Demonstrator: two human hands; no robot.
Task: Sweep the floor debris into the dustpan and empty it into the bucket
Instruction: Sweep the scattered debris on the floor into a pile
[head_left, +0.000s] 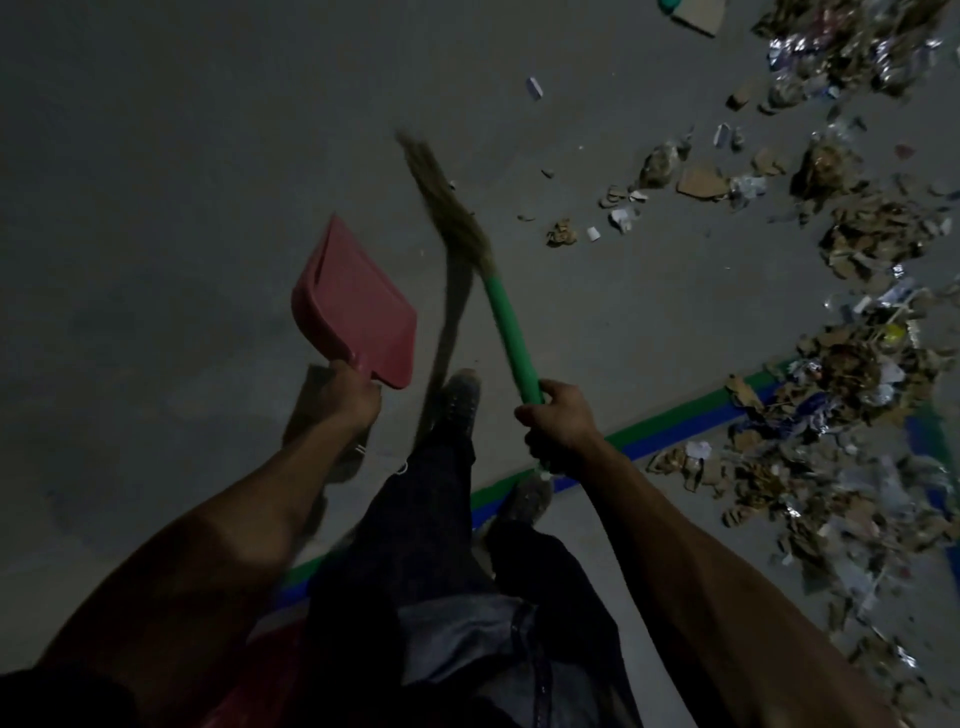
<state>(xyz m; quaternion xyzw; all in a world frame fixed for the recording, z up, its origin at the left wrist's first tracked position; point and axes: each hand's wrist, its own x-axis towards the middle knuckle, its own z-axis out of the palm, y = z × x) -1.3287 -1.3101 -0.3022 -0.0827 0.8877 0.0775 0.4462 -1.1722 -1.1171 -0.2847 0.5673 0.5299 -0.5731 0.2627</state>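
My left hand (347, 399) grips the handle of a pink dustpan (353, 306), held above the grey floor with its mouth pointing away from me. My right hand (558, 423) grips the green handle of a grass broom (506, 332); its straw head (447, 208) is blurred and lifted off the floor, left of the debris. Cardboard scraps, paper and foil wrappers (857, 364) lie piled along the right side, with smaller bits (563, 231) scattered near the broom head. No bucket is clearly visible.
A green and blue tape line (654, 434) runs diagonally across the floor under my feet (460, 400). A red object (270, 654) shows at the bottom by my legs. Bare grey concrete (182, 182) fills the left side.
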